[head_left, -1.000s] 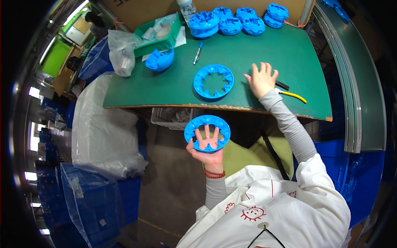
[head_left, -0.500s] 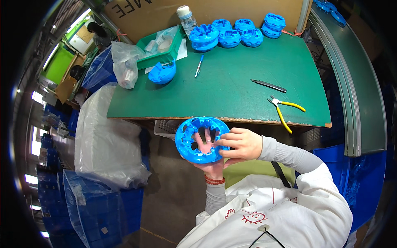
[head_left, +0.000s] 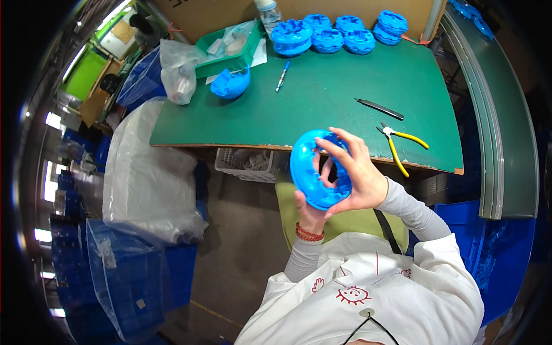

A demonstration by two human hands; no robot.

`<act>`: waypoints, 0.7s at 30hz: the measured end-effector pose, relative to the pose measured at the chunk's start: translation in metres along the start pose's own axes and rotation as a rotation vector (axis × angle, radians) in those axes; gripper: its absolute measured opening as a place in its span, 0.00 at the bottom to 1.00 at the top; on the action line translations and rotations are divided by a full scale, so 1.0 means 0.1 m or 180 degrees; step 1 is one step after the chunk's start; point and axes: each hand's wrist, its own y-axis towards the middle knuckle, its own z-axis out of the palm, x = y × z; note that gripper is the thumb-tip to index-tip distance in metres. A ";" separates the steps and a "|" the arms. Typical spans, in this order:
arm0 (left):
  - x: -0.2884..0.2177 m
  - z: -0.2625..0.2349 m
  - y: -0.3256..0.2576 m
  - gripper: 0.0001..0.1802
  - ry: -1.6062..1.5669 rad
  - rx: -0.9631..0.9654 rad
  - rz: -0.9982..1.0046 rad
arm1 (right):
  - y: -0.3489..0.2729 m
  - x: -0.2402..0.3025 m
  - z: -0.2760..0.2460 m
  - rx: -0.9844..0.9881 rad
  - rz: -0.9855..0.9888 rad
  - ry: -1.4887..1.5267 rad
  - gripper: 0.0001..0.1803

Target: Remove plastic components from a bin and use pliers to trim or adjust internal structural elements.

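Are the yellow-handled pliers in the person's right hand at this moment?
No, the yellow-handled pliers lie on the green table, while the right hand grips the blue ring part.

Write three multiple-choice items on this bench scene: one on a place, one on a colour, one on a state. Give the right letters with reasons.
1. Where do the yellow-handled pliers lie?
A. in the green tray
B. on the green table near its front right edge
C. on the floor

2. What colour is the ring-shaped part being held?
A. blue
B. red
C. white

3. How is that part held?
A. lying flat on the table
B. in the left hand alone
C. between both hands, off the table

Answers: 1 B, they rest on the green table beside the slim dark tool. 2 A, blue like the stacks at the back. 3 C, left hand below, right hand fingers over it.
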 end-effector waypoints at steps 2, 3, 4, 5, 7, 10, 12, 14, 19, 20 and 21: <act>-0.01 0.01 -0.03 0.60 0.0014 0.0164 -0.0166 | -0.05 0.00 -0.02 0.0038 -0.0008 0.0084 0.64; -0.01 0.02 -0.01 0.60 -0.0013 0.0216 -0.0250 | -0.07 -0.03 -0.01 -0.0081 -0.0118 0.0178 0.64; -0.01 0.02 0.00 0.60 -0.0041 0.0275 -0.0338 | -0.08 -0.05 -0.02 -0.0203 -0.0225 0.0268 0.64; 0.02 0.03 0.01 0.60 -0.0043 0.0283 -0.0336 | -0.08 -0.05 -0.04 -0.0107 -0.0083 0.0569 0.63; 0.08 0.06 0.05 0.58 -0.0215 0.0021 -0.0243 | -0.11 0.01 -0.03 -0.0180 0.0074 0.0336 0.63; 0.05 0.16 0.16 0.56 -0.0246 0.0397 -0.0247 | -0.12 0.12 -0.02 -0.0342 0.0410 -0.0098 0.63; 0.07 0.16 0.30 0.54 -0.0212 0.0475 -0.0158 | 0.00 0.00 -0.18 -0.0068 0.0181 0.0097 0.62; 0.07 0.06 0.54 0.53 -0.0746 0.0094 -0.0007 | 0.15 -0.22 -0.29 -0.0230 0.0606 0.1658 0.53; -0.15 -0.05 1.47 0.48 -0.0670 0.0056 -0.0163 | 0.81 -1.24 -0.11 -0.0963 0.1884 0.2014 0.27; -0.26 -0.16 1.72 0.46 -0.0338 -0.0026 -0.0153 | 1.10 -1.27 -0.10 -0.1270 0.2001 0.2104 0.27; -0.34 -0.33 2.02 0.44 -0.0073 -0.0439 -0.0068 | 1.41 -1.33 -0.19 -0.1328 0.2170 0.1995 0.26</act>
